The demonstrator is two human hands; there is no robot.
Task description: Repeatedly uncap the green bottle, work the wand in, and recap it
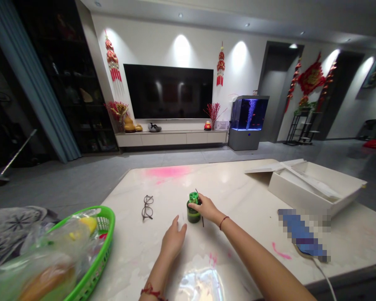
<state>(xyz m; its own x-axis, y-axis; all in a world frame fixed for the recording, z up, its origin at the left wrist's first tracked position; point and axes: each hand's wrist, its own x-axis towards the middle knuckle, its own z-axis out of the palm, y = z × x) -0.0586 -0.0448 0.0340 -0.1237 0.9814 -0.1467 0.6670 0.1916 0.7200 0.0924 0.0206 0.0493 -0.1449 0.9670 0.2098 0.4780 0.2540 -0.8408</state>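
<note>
A small dark green jar [193,215] stands upright on the marble-patterned table. At its top is a bright green, ribbed, cap-like piece [193,196]. My right hand [207,208] reaches in from the right, with thumb and fingers closed around the green piece. A thin dark stick [203,221] shows just beside the jar, partly hidden by this hand. My left hand [174,237] is to the left and nearer to me, its thumb and fingers apart and nothing in it. Left of the jar lies a pair of glasses [148,207].
A green plastic basket [108,240] with bagged food is at the left. To the right are an open white box [301,194] and a pixelated blue object [303,236] with a white cable [324,276]. Pink stains [167,171] mark the table [238,188].
</note>
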